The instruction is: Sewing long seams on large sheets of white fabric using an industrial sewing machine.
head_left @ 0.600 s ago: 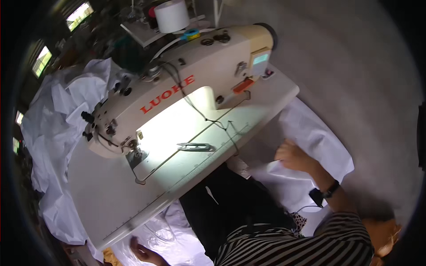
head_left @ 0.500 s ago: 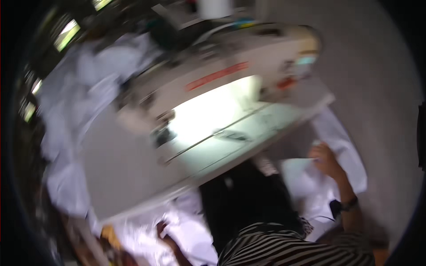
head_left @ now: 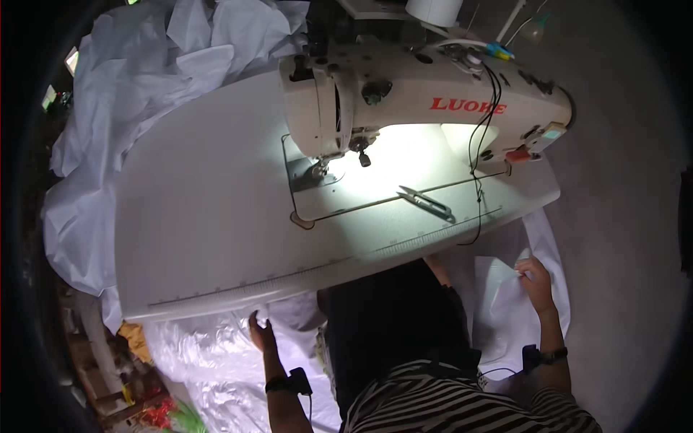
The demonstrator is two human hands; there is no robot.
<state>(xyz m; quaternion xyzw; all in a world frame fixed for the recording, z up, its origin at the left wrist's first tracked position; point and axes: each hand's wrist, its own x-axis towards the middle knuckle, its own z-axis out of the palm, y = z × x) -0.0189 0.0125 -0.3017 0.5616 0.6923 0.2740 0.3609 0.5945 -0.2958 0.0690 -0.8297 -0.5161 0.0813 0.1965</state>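
My right hand [head_left: 535, 283] is to the right below the table edge, its fingers pinched on the raised edge of a white cloth [head_left: 499, 307]. My left hand [head_left: 263, 334] is just under the table's front edge, in front of shiny white plastic wrapping [head_left: 195, 353]. Its thumb and fingers are apart, and nothing shows between them. Above both hands stands a white sewing machine [head_left: 404, 90], its lamp lit. Thread snips [head_left: 427, 203] lie on the machine's bed, right of the needle area.
The pale worktable [head_left: 195, 209] has a ruler strip along its front edge. White fabric [head_left: 94, 173] is heaped beyond its left side. A thread cone [head_left: 434, 10] stands behind the machine, and black cords [head_left: 473, 144] hang down its front. Red and green items [head_left: 170, 415] lie at lower left.
The view has turned and steadied, so the machine now sits farther right and more level. My right hand stays at the white cloth; my left stays below the table edge.
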